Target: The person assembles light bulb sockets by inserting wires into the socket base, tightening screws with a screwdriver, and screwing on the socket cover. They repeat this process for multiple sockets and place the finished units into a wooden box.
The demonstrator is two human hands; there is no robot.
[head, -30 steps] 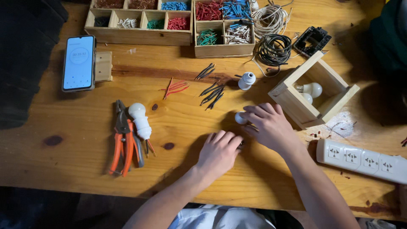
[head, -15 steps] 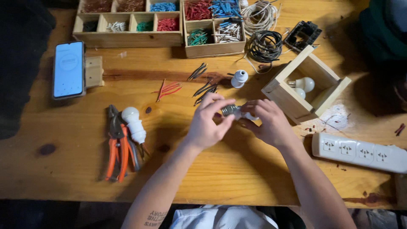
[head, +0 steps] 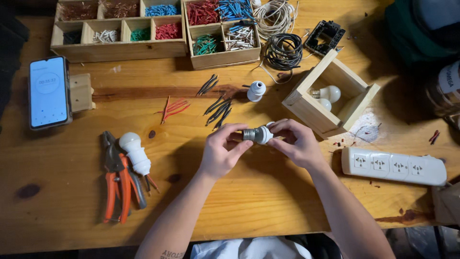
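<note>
Both hands meet at frame centre over the wooden table [head: 268, 192]. Left hand [head: 221, 149] curled, thumb and fingers pinching the metal screw base of a small white bulb [head: 258, 135]. Right hand [head: 297, 141] curled too, fingertips pinched on the bulb's white end; bulb lies sideways between them, lifted off the table.

At 9 o'clock from the hands: orange-handled pliers [head: 120, 180] lying flat, a second white bulb with lamp holder [head: 134, 152] resting against them. At 3 o'clock: white power strip [head: 393, 165].

At 11 o'clock, just beyond the hands: loose black wire pieces [head: 218, 108], red wire pieces [head: 172, 108] further left. At 12 o'clock: white lamp socket [head: 255, 90]. At 1 o'clock: open wooden box [head: 311, 112], two bulbs inside.

Far left at 10 o'clock: phone [head: 48, 92], screen lit, propped by a small wood block [head: 81, 92]. Far edge, 11–12 o'clock: compartment trays [head: 120, 48] of sorted coloured wire bits. Beside them at 12–1 o'clock: black cable coil [head: 283, 50], white cable coil [head: 275, 14].
</note>
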